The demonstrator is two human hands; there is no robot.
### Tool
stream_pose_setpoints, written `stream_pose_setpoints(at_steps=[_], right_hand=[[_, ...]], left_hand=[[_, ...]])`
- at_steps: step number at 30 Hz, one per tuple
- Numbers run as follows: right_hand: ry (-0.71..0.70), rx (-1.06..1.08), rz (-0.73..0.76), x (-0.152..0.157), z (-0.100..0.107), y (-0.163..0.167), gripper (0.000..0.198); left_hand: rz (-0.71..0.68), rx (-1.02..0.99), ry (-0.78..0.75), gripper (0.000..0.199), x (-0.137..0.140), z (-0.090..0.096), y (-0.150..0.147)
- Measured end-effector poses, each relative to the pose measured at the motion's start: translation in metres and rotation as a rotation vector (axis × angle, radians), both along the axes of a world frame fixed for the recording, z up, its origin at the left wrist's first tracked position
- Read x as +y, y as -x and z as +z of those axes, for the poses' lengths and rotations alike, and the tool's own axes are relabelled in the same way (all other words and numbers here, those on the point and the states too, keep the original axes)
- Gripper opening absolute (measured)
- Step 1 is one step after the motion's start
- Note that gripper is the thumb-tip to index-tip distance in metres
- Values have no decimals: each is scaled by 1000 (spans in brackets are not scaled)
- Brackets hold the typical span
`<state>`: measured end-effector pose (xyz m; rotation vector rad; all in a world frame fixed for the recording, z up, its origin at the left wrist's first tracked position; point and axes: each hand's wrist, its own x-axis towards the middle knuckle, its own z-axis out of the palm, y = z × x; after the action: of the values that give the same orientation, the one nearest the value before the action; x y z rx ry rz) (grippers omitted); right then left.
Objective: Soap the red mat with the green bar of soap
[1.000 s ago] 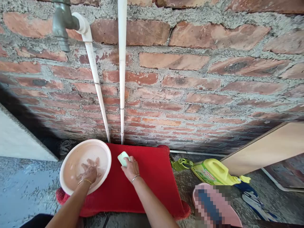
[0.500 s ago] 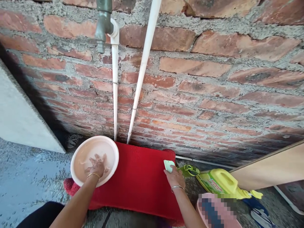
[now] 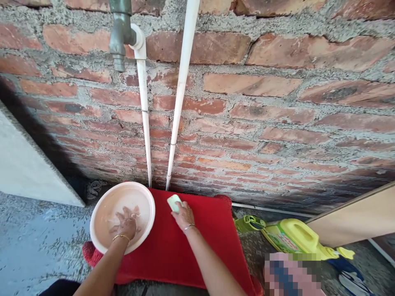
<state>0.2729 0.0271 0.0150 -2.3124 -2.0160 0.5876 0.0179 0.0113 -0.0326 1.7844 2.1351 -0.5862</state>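
At far left a pale panel [image 3: 33, 160] leans in over the wet floor [image 3: 40, 242], with a crumpled grey cloth [image 3: 95, 189] on the ground just past its lower corner. Next comes the pale pink basin [image 3: 99, 216], resting on the left end of the red cloth [image 3: 163, 259] and holding cloudy water. The left hand [image 3: 125, 224] reaches into it, fingers fanned apart and clasping nothing that shows (the water blurs their tips), a gold bracelet [image 3: 121, 237] at the wrist. Above, a grey-green tap [image 3: 119, 41] juts from the brick wall [image 3: 231, 109], and two white pipes [image 3: 179, 102] run down to the wall's foot. Near the middle of the red cloth's back half, the right hand [image 3: 185, 216] grasps a pale green block [image 3: 174, 202] by its near end, thumb and fingers closed about it; a silver bracelet [image 3: 189, 226] circles that wrist. Beyond the cloth's right edge lie a green strap-like item [image 3: 249, 223], a yellow jug [image 3: 300, 234] on its side, a pink object [image 3: 298, 283] partly pixelated, and a blue-and-white slipper [image 3: 353, 281], with a tan board [image 3: 358, 213] slanting behind them.
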Motion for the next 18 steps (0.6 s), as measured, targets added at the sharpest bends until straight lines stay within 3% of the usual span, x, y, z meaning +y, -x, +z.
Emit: stream_pose_setpoints(at_steps=[5, 8, 11, 14, 18], right_hand=[[22, -137, -349, -36, 1, -133, 44], [33, -171, -555, -45, 6, -170, 51], [-38, -112, -473, -32, 10, -142, 51], [-92, 3, -229, -4, 11, -69, 46], [-56, 106, 21, 33, 13, 27, 44]], left_hand=[[4, -53, -4, 84, -1, 11, -2], [18, -52, -9, 83, -3, 17, -4], [-4, -24, 4, 85, -3, 19, -5], [-65, 30, 5, 85, -3, 16, -5], [-78, 69, -6, 82, -3, 8, -2]])
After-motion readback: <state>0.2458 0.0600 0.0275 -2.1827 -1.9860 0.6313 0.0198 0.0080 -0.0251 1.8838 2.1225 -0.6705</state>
